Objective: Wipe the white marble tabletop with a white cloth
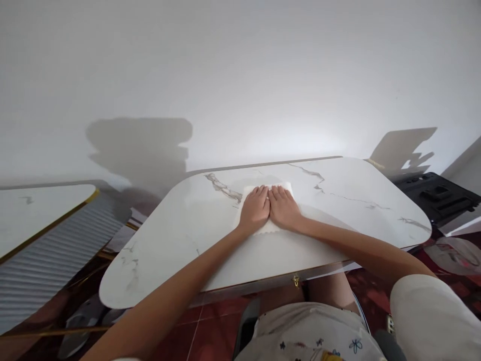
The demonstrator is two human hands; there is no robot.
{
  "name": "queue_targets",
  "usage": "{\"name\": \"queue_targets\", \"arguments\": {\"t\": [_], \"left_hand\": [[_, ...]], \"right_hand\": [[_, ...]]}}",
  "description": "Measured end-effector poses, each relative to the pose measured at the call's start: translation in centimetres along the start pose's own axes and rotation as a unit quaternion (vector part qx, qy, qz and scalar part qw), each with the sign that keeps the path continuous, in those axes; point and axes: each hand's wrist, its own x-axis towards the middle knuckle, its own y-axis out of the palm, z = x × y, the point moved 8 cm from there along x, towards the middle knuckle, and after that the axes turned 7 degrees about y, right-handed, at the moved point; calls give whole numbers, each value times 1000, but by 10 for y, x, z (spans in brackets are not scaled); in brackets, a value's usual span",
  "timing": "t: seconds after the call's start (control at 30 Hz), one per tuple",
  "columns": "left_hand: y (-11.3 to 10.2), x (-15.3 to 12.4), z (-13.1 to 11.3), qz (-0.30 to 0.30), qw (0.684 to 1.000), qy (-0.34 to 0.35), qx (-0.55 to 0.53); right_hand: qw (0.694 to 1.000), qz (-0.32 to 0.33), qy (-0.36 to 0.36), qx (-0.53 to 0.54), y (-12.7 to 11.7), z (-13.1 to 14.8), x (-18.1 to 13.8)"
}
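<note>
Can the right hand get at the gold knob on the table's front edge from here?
Likely yes. The right hand lies flat on the white cloth; the gold knob shows uncovered, nearer the body, and nothing visible blocks the way between them.

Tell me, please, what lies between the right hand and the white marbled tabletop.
The head view shows a white scalloped-edged cloth under the right hand.

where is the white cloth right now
In the head view, the white cloth lies just right of picture centre, on the marble-patterned tabletop, beneath the left hand and right hand.
</note>
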Motion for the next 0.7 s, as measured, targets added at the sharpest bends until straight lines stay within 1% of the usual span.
{"name": "queue_targets", "arguments": {"t": [0.07,0.17,0.27,0.33,0.4,0.5,0.6,0.7], "left_hand": [[-8,-25,-6,-2,1000,-14,-25],[-16,-59,-20,0,996,-62,-72],[-17,-81,-42,5,988,-99,-115],[-13,-84,-61,15,985,-105,-135],[-7,-79,-77,30,984,-106,-142],[4,-57,-94,50,983,-115,-138],[13,-26,-100,63,984,-114,-124],[16,7,-94,43,989,-98,-106]], "right_hand": [[1000,-3,-12,12,-3,12,-21],[999,-10,-34,27,-11,23,-55],[998,-15,-53,43,-22,19,-88],[997,-15,-59,48,-29,8,-103],[997,-11,-54,48,-33,-9,-111],[998,-6,-47,46,-33,-37,-107],[998,-13,-49,42,-29,-63,-86],[998,-22,-55,34,-24,-81,-52]]}}
